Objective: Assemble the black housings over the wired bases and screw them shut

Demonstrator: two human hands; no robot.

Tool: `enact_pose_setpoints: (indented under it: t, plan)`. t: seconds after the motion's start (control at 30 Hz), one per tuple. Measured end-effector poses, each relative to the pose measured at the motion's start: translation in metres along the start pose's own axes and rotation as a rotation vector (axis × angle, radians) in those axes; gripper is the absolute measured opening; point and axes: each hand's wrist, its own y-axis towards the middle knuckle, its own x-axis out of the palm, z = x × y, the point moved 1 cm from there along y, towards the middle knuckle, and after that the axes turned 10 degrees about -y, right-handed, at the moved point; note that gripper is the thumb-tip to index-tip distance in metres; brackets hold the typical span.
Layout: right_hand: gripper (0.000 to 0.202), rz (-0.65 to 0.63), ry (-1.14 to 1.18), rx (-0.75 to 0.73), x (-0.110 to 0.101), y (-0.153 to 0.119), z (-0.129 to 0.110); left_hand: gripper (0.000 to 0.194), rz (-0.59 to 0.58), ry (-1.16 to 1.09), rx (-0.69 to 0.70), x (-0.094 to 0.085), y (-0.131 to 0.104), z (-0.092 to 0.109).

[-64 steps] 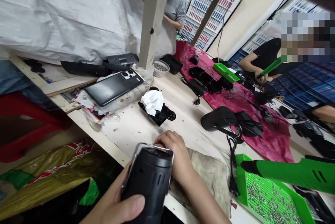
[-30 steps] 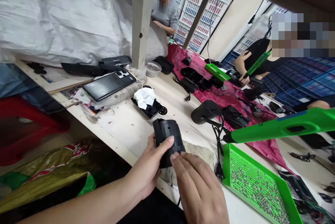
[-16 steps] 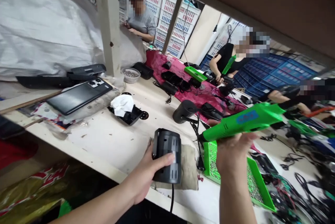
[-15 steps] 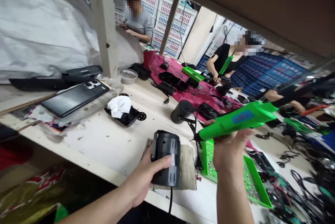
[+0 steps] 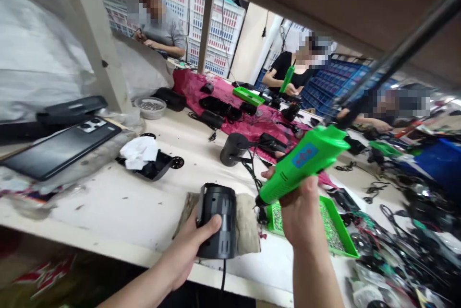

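My left hand [image 5: 190, 241] is wrapped round a black cylindrical housing with slots and a bracket [image 5: 224, 221], its cord hanging over the table's front edge. The housing rests on a worn cloth pad [image 5: 248, 226]. In my right hand [image 5: 300, 207] is a green electric screwdriver [image 5: 298, 166], tilted with its bit pointing down and left, apart from the housing. Under that hand lies a green tray [image 5: 344, 231] full of small screws. Behind the housing stands a similar black cylinder [image 5: 233, 149] with a cord.
At left lie a smartphone [image 5: 61, 147], a black shell [image 5: 156, 169] with white tissue [image 5: 139, 151], and a bowl of small metal parts [image 5: 150, 107]. Cables and parts [image 5: 399, 245] crowd the right. Co-workers sit across the table, beyond pink plastic sheeting [image 5: 194, 88]. A shelf [image 5: 324, 10] hangs overhead.
The view has swung to the right, so things appear further left. My right hand has turned the screwdriver's body more toward me and steeper, its bit lower. My left hand keeps its hold.
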Motion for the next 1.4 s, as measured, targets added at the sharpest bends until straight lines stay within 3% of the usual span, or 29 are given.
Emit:
enact_pose_setpoints:
  t: [0.1,0.23,0.4,0.5,0.8,0.97,1.2,1.4]
  plan:
    - [0.043,-0.058,-0.075,-0.083,-0.006,-0.01,0.007,0.075,-0.044,0.03,-0.006,-0.003,0.001,0.001]
    - [0.035,-0.139,0.072,-0.12,-0.001,-0.017,0.002,0.067,-0.053,0.035,-0.038,-0.004,0.001,0.004]
    - [0.03,0.133,0.216,-0.26,0.029,-0.026,-0.037,0.061,-0.09,0.094,-0.025,0.0,0.002,0.003]
    - [0.027,0.141,0.268,-0.322,0.049,-0.031,-0.046,0.056,-0.104,0.144,0.031,0.003,0.003,0.002]
    - [0.025,0.086,0.28,-0.262,0.072,-0.026,-0.019,0.055,-0.163,0.241,0.141,0.005,0.003,0.005]
    - [0.024,0.133,0.332,-0.21,0.078,-0.021,-0.017,0.055,-0.124,0.255,0.15,0.0,0.005,0.003]
    - [0.022,0.063,0.189,-0.307,0.078,-0.032,-0.024,0.058,-0.176,0.152,0.084,-0.001,0.004,0.002]
    - [0.02,0.112,0.232,-0.29,0.085,-0.029,-0.02,0.06,-0.2,0.193,0.158,0.001,0.005,0.004]
